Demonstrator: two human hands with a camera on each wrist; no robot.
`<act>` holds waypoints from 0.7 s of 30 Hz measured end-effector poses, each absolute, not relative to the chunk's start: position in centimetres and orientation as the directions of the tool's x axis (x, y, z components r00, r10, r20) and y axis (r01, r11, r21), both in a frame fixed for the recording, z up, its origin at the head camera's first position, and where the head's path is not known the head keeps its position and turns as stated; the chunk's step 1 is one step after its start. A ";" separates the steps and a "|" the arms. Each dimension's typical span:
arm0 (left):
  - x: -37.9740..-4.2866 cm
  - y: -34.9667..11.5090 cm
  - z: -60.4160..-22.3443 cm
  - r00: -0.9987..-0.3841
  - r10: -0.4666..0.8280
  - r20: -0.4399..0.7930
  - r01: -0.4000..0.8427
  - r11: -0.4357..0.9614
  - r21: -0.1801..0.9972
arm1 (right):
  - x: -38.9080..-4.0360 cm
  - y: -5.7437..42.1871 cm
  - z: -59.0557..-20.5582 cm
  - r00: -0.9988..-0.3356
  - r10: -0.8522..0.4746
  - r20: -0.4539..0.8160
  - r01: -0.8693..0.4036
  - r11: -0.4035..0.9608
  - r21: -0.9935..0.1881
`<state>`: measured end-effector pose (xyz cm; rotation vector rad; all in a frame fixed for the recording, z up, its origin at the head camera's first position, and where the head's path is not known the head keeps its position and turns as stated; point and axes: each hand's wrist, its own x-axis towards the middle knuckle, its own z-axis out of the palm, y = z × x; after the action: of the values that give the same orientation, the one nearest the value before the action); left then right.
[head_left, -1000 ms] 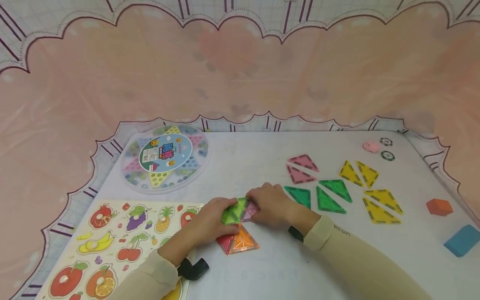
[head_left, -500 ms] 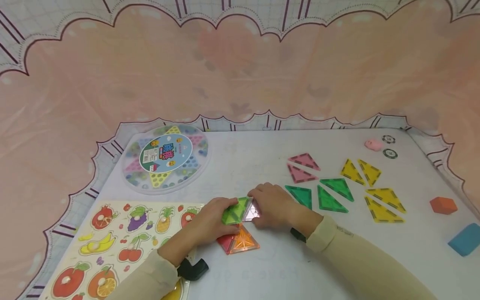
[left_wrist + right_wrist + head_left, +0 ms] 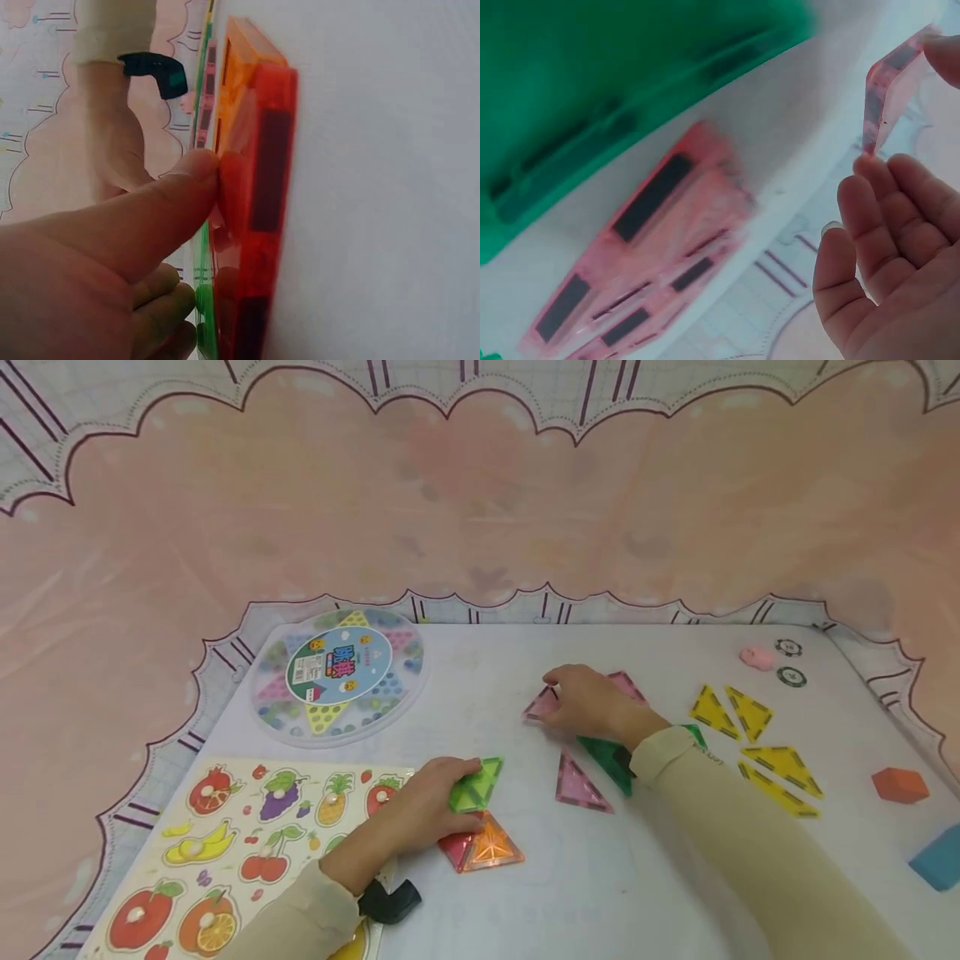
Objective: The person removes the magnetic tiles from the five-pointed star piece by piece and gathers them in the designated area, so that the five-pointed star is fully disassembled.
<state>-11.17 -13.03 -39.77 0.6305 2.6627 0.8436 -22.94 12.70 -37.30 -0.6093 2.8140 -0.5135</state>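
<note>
My left hand (image 3: 427, 806) holds light green triangle tiles (image 3: 480, 783) between fingers and thumb; the thumb also touches a red tile (image 3: 262, 172). Beside the red tile lies an orange triangle tile (image 3: 491, 845). Farther back and to the right, my right hand (image 3: 588, 703) pinches a pink triangle tile (image 3: 892, 82) by its ends, lifted off the table in the right wrist view. Another pink triangle (image 3: 579, 785) lies in front of that hand. A dark green triangle (image 3: 611, 762) lies partly under the right wrist. Behind the hand, a further pink tile (image 3: 626, 683) is partly hidden.
Several yellow triangle tiles (image 3: 714, 713) lie to the right. Beyond them are a pink figure (image 3: 757, 657), two round chips (image 3: 791, 677), an orange block (image 3: 900, 785) and a blue block (image 3: 939, 858). A fruit puzzle board (image 3: 300, 835) and a round game box (image 3: 341, 672) stand left.
My right hand has left the light green tiles and moved back and right, where it holds a pink tile. A pink triangle now lies apart on the table. The left hand stays put.
</note>
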 end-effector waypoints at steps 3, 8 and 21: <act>-11.1 -12.9 -39.8 -0.867 0.481 -0.131 0.322 0.741 0.590 | -23.9 12.9 -37.7 -0.892 -0.417 -0.177 -0.330 0.866 -0.377; -11.2 -12.8 -39.8 -0.862 0.494 -0.114 0.346 0.738 0.579 | -24.7 12.9 -37.8 -0.886 -0.434 -0.163 -0.360 0.866 -0.347; -10.3 -14.1 -39.7 -0.904 0.419 -0.090 0.310 0.785 0.536 | -21.0 12.5 -37.3 -0.855 -0.487 -0.177 -0.373 0.815 -0.443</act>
<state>-10.33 -14.08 -39.66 0.5728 2.7719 0.7798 -20.96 12.50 -37.30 -0.6584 2.7178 -0.5784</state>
